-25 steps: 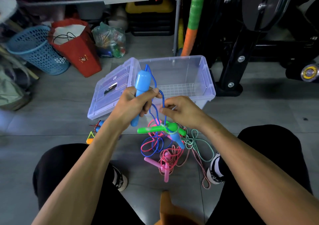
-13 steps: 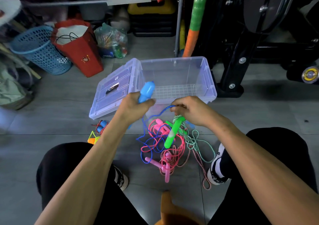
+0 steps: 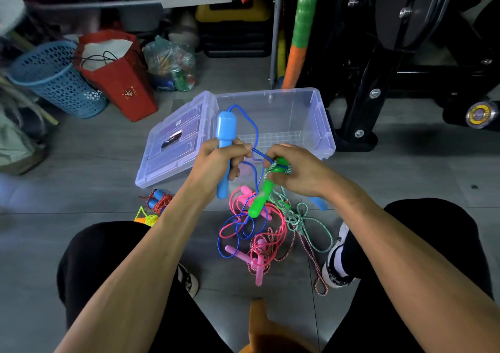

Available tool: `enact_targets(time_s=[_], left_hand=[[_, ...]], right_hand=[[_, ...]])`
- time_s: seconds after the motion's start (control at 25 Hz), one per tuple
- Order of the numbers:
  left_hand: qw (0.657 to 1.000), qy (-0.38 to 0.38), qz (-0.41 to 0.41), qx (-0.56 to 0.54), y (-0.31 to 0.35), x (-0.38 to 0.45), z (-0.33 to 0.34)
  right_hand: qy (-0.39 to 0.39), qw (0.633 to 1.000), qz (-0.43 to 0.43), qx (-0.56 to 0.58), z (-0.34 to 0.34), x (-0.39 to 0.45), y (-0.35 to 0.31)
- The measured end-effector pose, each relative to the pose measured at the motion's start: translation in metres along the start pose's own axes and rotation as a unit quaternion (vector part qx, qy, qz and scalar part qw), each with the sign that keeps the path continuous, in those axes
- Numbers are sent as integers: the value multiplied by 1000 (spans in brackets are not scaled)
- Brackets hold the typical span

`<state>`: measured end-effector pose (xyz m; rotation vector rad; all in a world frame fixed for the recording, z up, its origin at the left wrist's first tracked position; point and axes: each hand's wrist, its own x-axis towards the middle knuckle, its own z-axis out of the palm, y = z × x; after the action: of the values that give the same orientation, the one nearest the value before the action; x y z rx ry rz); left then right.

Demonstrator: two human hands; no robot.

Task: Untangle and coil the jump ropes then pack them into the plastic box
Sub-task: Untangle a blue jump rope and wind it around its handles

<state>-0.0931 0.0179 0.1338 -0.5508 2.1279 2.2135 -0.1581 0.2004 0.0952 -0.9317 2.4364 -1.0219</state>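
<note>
Gripping a blue handle (image 3: pixel 225 147), the left hand (image 3: pixel 216 160); the right hand (image 3: pixel 295 170) pinches tangled blue cord (image 3: pixel 261 155) and green handle (image 3: pixel 261 195).

A blue plastic jump-rope handle (image 3: pixel 226 147) disappears mid-length inside the left hand (image 3: pixel 216 163), while the right hand (image 3: pixel 296 171) covers the top of a green plastic handle (image 3: pixel 261 195). A second blue handle (image 3: pixel 319 204) shows only its tip beyond the right wrist. The orange object (image 3: pixel 259 325) at the bottom edge is cut off, unidentifiable.
</note>
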Motion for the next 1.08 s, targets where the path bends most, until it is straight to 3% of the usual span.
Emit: enact_targets(time_s=[0.12,0.28,0.4,0.6,0.72,0.88,1.08], left_hand=[[999,8,-18,-47,-1,1,1],[997,34,-30,-57,-1,6,-2],[997,53,-39,35,-1,8,-6],[991,-40,-11,130,-4,-5,7],[988,-13,14,151,-6,-2,7],[988,38,55,143,-8,1,5],[963,67,81,248,-11,7,4]], right_hand=[[-15,1000,13,-17,0,-2,2],[8,999,25,44,-10,-5,-2],[45,993,37,101,-19,-8,-11],[57,980,21,190,-22,-14,-21],[59,960,40,270,-20,-16,-23],[4,965,113,237,-26,-21,-22],[43,968,157,188,-26,-22,-25]])
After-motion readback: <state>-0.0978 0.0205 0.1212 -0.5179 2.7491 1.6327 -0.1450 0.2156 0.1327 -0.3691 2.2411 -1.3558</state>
